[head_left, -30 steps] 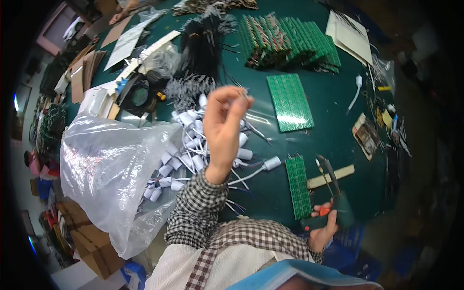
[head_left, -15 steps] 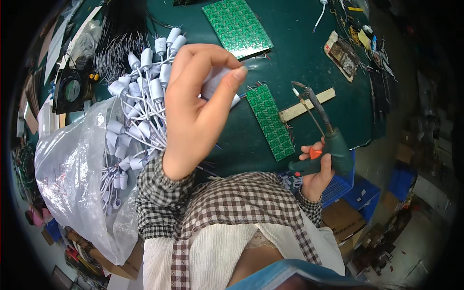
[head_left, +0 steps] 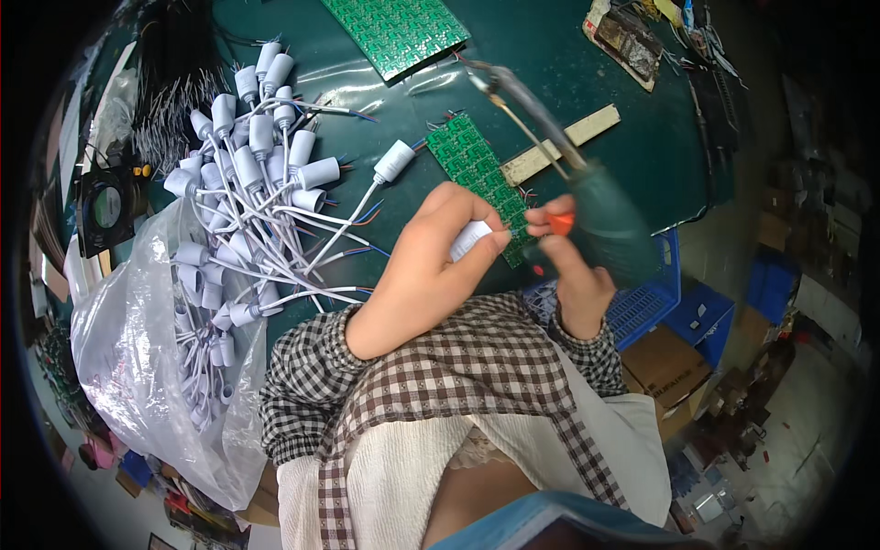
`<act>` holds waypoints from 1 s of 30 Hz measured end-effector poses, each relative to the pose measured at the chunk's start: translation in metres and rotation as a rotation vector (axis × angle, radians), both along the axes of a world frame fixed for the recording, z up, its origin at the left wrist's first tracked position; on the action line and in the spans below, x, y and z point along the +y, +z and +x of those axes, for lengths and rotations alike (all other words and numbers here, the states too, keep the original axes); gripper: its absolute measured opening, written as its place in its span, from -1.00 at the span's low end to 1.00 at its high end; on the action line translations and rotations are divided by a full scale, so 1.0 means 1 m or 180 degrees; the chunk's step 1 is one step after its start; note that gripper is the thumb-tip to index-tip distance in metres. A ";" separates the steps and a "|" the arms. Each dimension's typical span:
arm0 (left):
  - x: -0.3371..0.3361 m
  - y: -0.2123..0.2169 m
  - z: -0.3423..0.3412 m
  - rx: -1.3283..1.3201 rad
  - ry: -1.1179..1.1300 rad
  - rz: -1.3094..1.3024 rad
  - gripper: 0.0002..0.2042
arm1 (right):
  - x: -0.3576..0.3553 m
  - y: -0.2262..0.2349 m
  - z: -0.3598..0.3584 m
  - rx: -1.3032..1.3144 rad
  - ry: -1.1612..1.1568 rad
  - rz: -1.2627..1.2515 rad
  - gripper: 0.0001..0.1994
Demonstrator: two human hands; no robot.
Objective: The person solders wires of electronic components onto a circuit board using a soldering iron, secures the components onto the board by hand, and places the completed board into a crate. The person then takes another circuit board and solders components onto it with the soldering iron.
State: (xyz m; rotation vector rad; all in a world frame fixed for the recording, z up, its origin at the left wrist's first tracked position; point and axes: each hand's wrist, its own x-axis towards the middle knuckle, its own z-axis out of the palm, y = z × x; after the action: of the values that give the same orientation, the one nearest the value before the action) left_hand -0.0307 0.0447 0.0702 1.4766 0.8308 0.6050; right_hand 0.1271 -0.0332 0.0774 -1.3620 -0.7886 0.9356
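My left hand [head_left: 417, 275] pinches a white cylindrical plastic cap [head_left: 470, 240] between thumb and fingertips, beside the near end of a narrow green circuit board [head_left: 463, 151]. In my right hand [head_left: 579, 284] is a soldering gun [head_left: 610, 225] with a dark green body and an orange trigger. Its body is smeared by motion; the metal tip rises toward the far left, above the board. Another white cap on a cable [head_left: 394, 162] lies at the board's far left corner, its thin coloured wires reaching the board edge.
Many white caps on cables [head_left: 261, 137] are heaped at left, partly in a clear plastic bag [head_left: 137, 339]. A larger green board panel [head_left: 403, 37] lies far off. A pale strip [head_left: 568, 142] touches the narrow board. A small fan [head_left: 105, 209] stands left; a blue crate [head_left: 642, 312] sits right.
My left hand has come down and to the right, toward the narrow board. The soldering gun has swung left and up. A wired white cap that was mostly hidden behind my hand now shows.
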 end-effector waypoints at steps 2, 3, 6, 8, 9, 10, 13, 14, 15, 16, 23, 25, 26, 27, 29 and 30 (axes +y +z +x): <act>-0.007 -0.001 0.002 -0.0014 0.0017 0.0218 -0.89 | 0.006 0.000 -0.007 -0.0178 0.0213 -0.0052 -0.70; -0.008 0.000 0.000 -0.0016 0.0055 0.0442 -0.88 | 0.004 0.000 -0.009 -0.0129 0.0281 0.0053 -0.70; -0.009 -0.008 0.000 -0.0292 0.0081 0.0599 -0.87 | -0.002 -0.008 -0.008 -0.0255 0.0095 -0.0648 -0.75; -0.012 -0.011 -0.001 -0.0426 0.0146 0.0416 -0.85 | 0.003 -0.011 -0.011 -0.0386 0.0212 -0.0382 -0.76; -0.016 -0.010 0.000 -0.0412 0.0143 0.0226 -0.85 | 0.001 -0.010 -0.011 -0.0285 0.0038 -0.0327 -0.76; -0.016 -0.008 -0.003 -0.0389 0.0212 0.0292 -0.85 | 0.002 -0.009 -0.013 -0.0184 -0.0137 -0.0279 -0.77; -0.016 -0.004 -0.010 -0.0116 0.0357 0.0528 -0.84 | 0.008 -0.008 -0.022 -0.0166 -0.0135 -0.0333 -0.77; -0.015 -0.001 -0.012 0.0004 0.0303 0.0538 -0.84 | 0.010 -0.008 -0.023 -0.0168 -0.0083 -0.0307 -0.77; -0.016 0.001 -0.015 0.0129 0.0239 0.0538 -0.84 | 0.010 -0.008 -0.025 -0.0233 -0.0107 -0.0301 -0.77; -0.016 0.002 -0.017 0.0158 0.0192 0.0550 -0.83 | 0.011 -0.008 -0.028 -0.0295 -0.0131 -0.0291 -0.77; -0.023 -0.006 -0.016 -0.0334 0.0246 0.0505 -0.82 | 0.012 -0.012 -0.032 -0.0028 -0.0273 -0.0337 -0.76; -0.025 -0.010 -0.012 -0.0491 0.0348 0.0604 -0.83 | 0.006 -0.012 -0.028 0.0086 -0.0426 -0.0287 -0.75; -0.025 -0.012 -0.012 -0.0519 0.0376 0.0632 -0.83 | 0.003 -0.015 -0.027 0.0181 -0.0374 -0.0300 -0.75; -0.027 -0.015 -0.012 -0.0552 0.0400 0.0646 -0.84 | 0.004 -0.016 -0.029 0.0175 -0.0363 -0.0303 -0.75; -0.029 -0.014 -0.011 -0.0393 0.0390 0.0569 -0.85 | 0.001 -0.018 -0.032 0.0354 -0.0480 -0.0239 -0.74; -0.030 -0.013 -0.011 -0.0218 0.0368 0.0508 -0.85 | -0.003 -0.023 -0.029 0.0463 -0.0383 -0.0298 -0.72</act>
State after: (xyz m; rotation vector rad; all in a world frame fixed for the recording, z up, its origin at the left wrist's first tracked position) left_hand -0.0419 0.0149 0.0570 1.5500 0.8340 0.8200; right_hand 0.0982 -0.0365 0.0544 -1.3895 -0.5525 0.9743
